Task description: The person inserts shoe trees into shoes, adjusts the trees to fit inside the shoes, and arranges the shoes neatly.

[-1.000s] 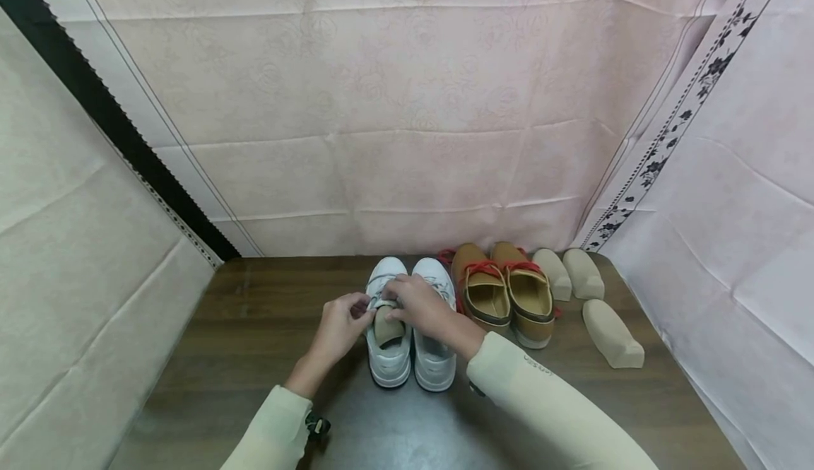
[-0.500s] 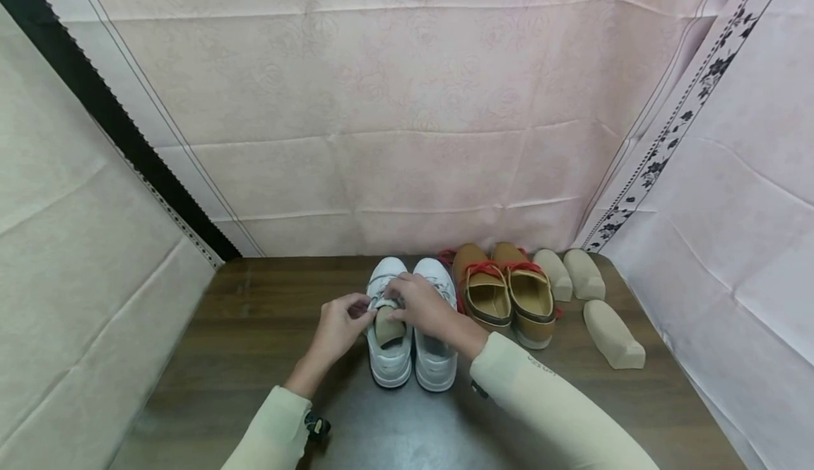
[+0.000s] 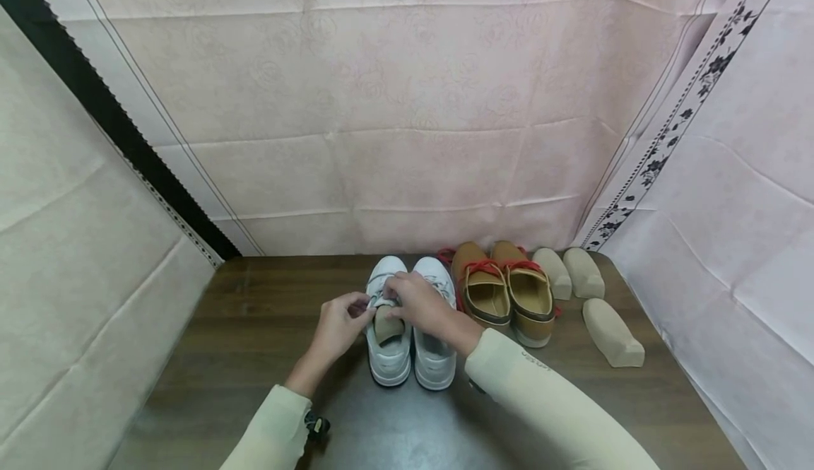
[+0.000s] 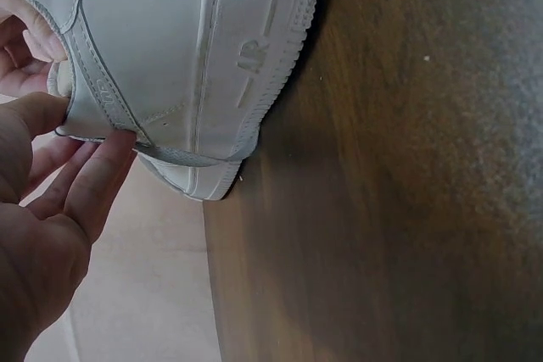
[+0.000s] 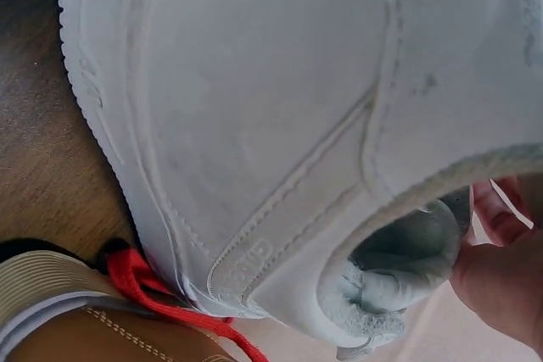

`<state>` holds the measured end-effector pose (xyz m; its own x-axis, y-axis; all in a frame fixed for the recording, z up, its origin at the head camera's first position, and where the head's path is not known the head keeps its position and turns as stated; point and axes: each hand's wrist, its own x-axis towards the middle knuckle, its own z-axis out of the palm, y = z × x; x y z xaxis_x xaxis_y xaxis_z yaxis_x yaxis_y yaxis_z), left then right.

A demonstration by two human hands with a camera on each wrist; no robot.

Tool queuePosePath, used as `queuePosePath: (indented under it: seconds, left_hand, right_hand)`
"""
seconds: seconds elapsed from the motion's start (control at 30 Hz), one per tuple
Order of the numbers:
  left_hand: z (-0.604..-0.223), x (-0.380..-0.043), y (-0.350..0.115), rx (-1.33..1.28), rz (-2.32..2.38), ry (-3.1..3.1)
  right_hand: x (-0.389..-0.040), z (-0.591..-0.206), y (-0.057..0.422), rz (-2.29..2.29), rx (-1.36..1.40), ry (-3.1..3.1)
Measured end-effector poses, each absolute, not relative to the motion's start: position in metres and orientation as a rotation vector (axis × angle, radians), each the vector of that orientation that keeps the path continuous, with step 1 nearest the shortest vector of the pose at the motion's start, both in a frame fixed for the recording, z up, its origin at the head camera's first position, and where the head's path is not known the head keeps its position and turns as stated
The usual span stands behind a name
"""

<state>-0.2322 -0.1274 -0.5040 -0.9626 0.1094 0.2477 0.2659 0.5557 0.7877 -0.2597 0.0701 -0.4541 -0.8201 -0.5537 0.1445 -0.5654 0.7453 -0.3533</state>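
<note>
A pair of white sneakers stands side by side on the wooden surface. At the collar of the left sneaker (image 3: 390, 365), my left hand (image 3: 340, 325) pinches the edge near the laces; in the left wrist view thumb and fingers sit on either side of that edge (image 4: 102, 116). My right hand (image 3: 421, 305) reaches over the right sneaker (image 3: 435, 372) and pinches the opposite edge of the left one, its fingertips near the laces. In the left sneaker's opening shows a beige piece (image 3: 388, 326). The right wrist view is filled mostly by the right sneaker (image 5: 254, 99).
Brown shoes (image 3: 530, 300) with red laces stand close to the right of the sneakers. Beyond them lie three beige blocks, the nearest block (image 3: 612, 333) apart from the other two. Cloth (image 3: 394, 102) hangs behind the surface and along both sides.
</note>
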Motion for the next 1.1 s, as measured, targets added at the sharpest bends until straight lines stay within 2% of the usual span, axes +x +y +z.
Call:
queuePosePath:
  seconds: [1.1]
  left_hand:
    - [-0.502, -0.232, -0.126, -0.334, -1.361, -2.608]
  right_hand:
    - [-0.255, -0.469, 0.05, 0.208, 0.763, -2.874]
